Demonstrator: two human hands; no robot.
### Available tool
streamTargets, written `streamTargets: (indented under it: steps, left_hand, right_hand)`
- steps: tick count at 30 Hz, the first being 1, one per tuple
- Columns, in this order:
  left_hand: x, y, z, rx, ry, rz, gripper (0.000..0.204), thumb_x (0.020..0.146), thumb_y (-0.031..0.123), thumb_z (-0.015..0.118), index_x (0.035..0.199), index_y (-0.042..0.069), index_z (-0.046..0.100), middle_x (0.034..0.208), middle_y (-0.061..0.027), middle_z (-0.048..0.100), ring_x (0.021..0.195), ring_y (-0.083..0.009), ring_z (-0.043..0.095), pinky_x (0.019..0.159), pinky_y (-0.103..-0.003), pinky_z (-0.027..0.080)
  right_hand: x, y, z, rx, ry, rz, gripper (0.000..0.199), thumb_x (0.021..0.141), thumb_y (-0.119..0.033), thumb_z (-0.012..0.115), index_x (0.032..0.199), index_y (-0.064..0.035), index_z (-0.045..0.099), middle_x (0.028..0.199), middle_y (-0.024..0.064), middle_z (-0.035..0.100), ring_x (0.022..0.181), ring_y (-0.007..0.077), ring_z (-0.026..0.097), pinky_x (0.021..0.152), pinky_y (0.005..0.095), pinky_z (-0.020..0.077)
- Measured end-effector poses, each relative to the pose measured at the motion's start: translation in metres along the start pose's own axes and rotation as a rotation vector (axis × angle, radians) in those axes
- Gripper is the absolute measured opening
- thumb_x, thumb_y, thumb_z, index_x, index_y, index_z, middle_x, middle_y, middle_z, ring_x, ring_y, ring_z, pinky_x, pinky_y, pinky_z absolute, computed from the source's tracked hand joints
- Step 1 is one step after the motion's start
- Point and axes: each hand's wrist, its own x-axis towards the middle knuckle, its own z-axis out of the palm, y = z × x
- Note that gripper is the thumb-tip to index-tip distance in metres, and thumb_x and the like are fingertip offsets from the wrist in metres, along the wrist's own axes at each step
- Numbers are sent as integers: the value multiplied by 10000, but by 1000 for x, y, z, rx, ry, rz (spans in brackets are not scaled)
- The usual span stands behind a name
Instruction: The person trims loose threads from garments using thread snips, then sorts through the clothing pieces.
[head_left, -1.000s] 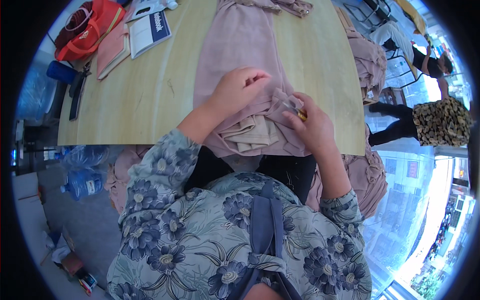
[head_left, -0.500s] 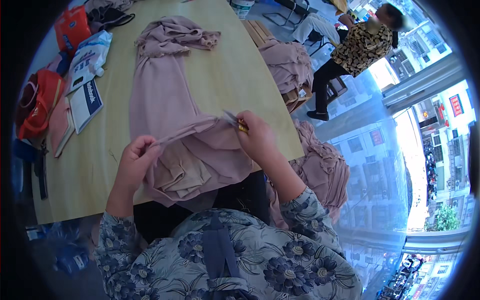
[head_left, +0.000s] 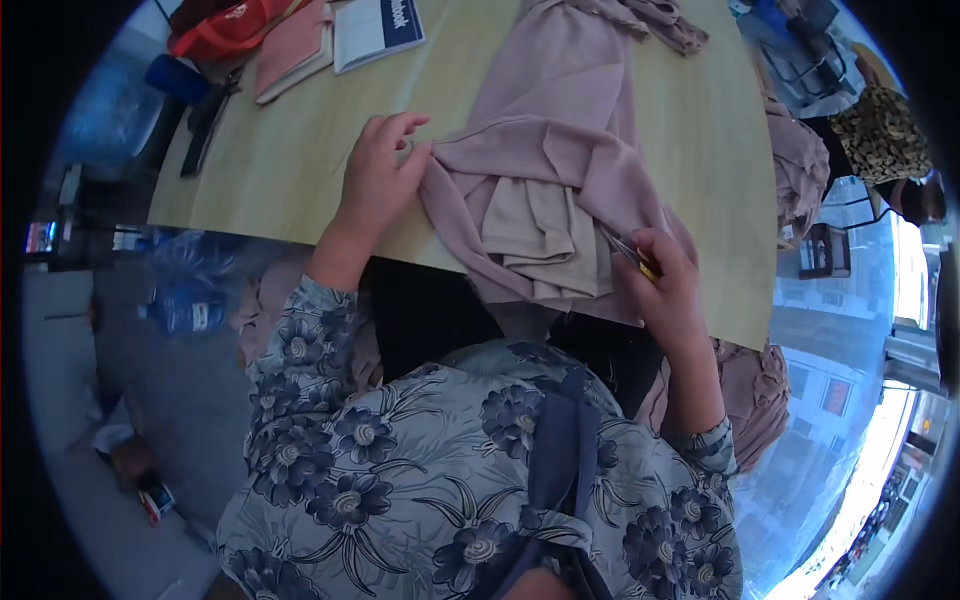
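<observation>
A dusty-pink cloth garment (head_left: pixel 590 95) lies lengthwise on the table, its near end spread at the table's front edge. Inside that opening shows a folded beige piece (head_left: pixel 540 235). At the left edge of the opening is my left hand (head_left: pixel 378 175), thumb tip against the cloth and the other fingers apart from it. Over the right side of the opening, my right hand (head_left: pixel 668 290) grips small thread snips (head_left: pixel 635 257) with a yellow handle, blades pointing up and left toward the beige piece.
The wooden table (head_left: pixel 300 170) carries a notebook (head_left: pixel 375 35), a pink book (head_left: pixel 293 55) and a red bag (head_left: pixel 225 30) at the far left. More pink cloth (head_left: pixel 755 385) is heaped off the right edge. Another person (head_left: pixel 880 135) is at the far right.
My view has swung left and down. My left hand has loosened from the pinched hem and its fingers have spread. My right hand, still with the snips, has come lower beside the opening.
</observation>
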Motion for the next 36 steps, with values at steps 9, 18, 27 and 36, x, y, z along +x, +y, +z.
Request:
streamTargets:
  steps: [9,18,27,36]
  left_hand:
    - [-44,56,5,-190,-404,234,226,747,160,647,955,76,618,893,-90,564,823,-250,557,729,-345,456]
    - [-40,39,13,-451,-642,-122,188,802,115,640,965,39,585,861,20,582,745,-82,551,648,-230,438]
    - [-41,35,11,-1100,-627,-564,242,850,95,594,1087,75,547,894,38,574,767,-39,542,643,-193,461]
    - [-47,39,14,-1168,-621,-591,250,852,53,565,1099,76,535,929,25,580,770,-52,553,643,-205,474]
  right_hand:
    - [-10,-16,16,-49,-99,-131,350,702,-196,727,973,-48,562,838,118,598,787,273,603,686,341,475]
    - [-18,6,17,-127,-66,-78,214,680,-15,610,886,-37,552,777,118,577,709,296,583,621,371,463]
    - [-20,-10,22,-48,-27,-90,280,723,-158,711,931,-45,560,795,108,594,723,268,597,626,339,468]
    - [3,-18,29,225,-15,25,303,761,-148,693,1010,-36,562,731,60,557,659,155,539,610,278,441]
